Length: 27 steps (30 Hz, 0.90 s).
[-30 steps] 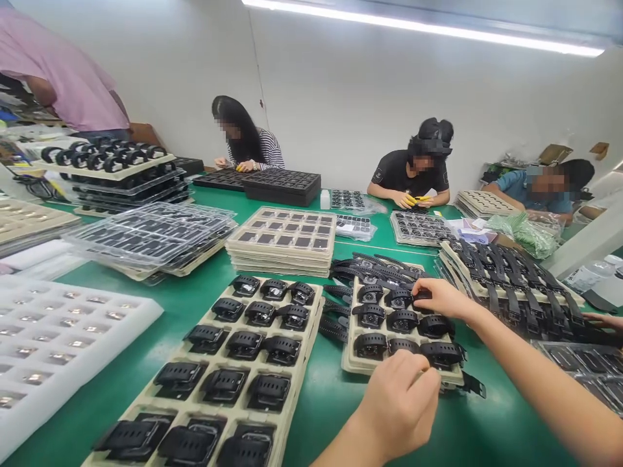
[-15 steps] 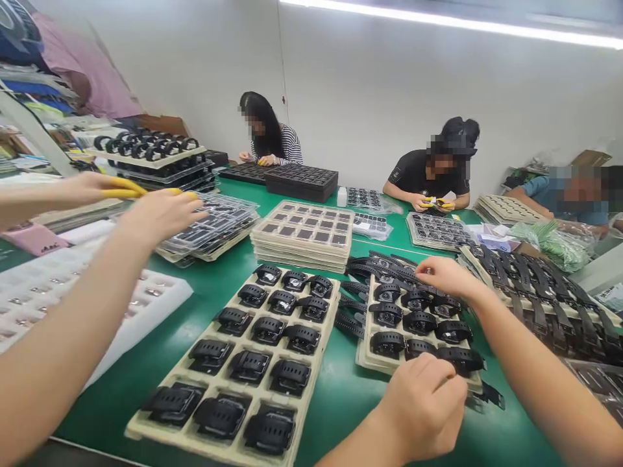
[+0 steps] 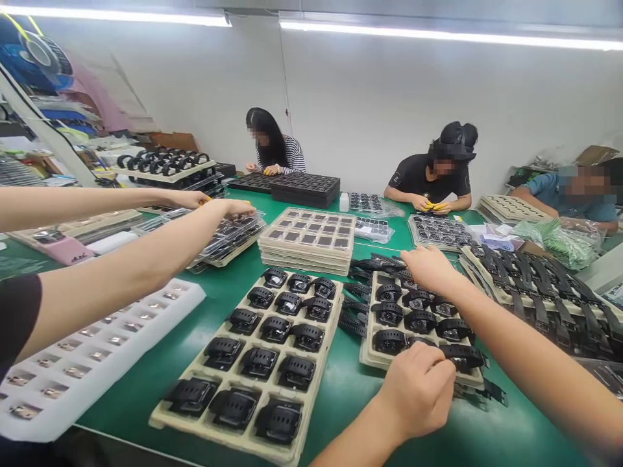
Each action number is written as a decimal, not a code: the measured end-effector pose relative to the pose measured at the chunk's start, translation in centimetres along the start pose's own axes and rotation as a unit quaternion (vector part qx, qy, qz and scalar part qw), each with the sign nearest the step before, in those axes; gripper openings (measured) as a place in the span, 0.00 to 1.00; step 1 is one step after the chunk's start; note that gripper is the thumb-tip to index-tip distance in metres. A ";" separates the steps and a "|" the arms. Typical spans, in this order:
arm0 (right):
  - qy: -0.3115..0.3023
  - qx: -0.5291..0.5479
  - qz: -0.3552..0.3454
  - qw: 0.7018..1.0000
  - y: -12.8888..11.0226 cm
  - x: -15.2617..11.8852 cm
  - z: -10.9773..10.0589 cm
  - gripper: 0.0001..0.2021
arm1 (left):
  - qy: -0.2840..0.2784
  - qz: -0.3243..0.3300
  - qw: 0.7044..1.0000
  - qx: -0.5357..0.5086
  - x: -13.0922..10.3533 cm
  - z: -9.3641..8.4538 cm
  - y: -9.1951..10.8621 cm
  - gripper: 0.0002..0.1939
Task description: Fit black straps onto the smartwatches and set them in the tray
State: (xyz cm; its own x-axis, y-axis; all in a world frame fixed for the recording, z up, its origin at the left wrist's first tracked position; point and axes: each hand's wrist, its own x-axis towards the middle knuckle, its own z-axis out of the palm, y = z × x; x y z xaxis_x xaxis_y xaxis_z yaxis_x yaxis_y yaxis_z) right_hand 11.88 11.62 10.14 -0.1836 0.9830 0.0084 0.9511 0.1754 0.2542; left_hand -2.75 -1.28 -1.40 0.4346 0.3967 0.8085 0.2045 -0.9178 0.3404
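Note:
My left hand (image 3: 418, 389) is closed, fingers curled in, over the near edge of a beige tray (image 3: 377, 353) of black watches. What it holds, if anything, is hidden. At the far side of that tray, my right hand (image 3: 428, 264) has its fingers bent close together beside the watches and loose straps (image 3: 374, 263); its grip is hidden too. In the tray, black watches (image 3: 421, 321) lie on their sides, looped straps up. To the left, a second beige tray (image 3: 318, 389) holds more black watches.
A co-worker's arms (image 3: 160, 263) reach in from the left over stacked clear trays (image 3: 233, 237). A white foam tray (image 3: 165, 321) holds small metal parts. Stacked beige trays (image 3: 304, 263) stand mid-table. Strap-covered trays (image 3: 540, 285) are at right. Two people (image 3: 277, 155) (image 3: 431, 181) work opposite.
The view has swung left and up. The co-worker's arms have moved right, over the clear trays. My right hand has shifted slightly left; my left hand stays over the tray's near edge.

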 end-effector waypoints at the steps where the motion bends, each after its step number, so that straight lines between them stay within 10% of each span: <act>1: 0.038 -0.007 -0.008 0.999 0.2 -0.8 -0.6 0.12 | 0.023 -0.001 1.000 -0.004 0.1 -0.4 0.1 0.07; 6: 0.338 0.050 -0.082 0.936 3.3 -6.2 -2.5 0.09 | 0.212 -0.019 0.977 0.009 0.6 -3.9 0.3 0.16; 10: 0.476 0.195 -0.146 0.845 4.9 -10.8 -1.4 0.07 | 0.289 -0.193 0.930 -0.120 2.0 -5.7 -0.1 0.16; 17: 0.386 0.337 -0.203 0.834 1.5 -13.6 1.1 0.09 | -0.031 -0.361 0.749 -0.555 4.0 -3.7 0.9 0.28; 22: 0.373 0.360 -0.139 0.844 -0.5 -13.2 2.3 0.07 | 0.107 -0.428 0.702 -0.558 2.5 -5.8 1.6 0.21; 27: 0.165 0.263 -0.123 0.942 -1.8 -13.5 4.1 0.21 | 0.214 -0.517 0.674 -0.482 1.0 -7.9 0.7 0.19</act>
State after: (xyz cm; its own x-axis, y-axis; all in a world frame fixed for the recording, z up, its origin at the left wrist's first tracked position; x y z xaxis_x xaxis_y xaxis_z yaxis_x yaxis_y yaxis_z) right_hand 13.64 -1.71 5.63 -0.3998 0.8532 0.3350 0.8447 0.4849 -0.2266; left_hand -9.03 -1.67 3.46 0.1624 0.9810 -0.1058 -0.5507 0.1791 0.8153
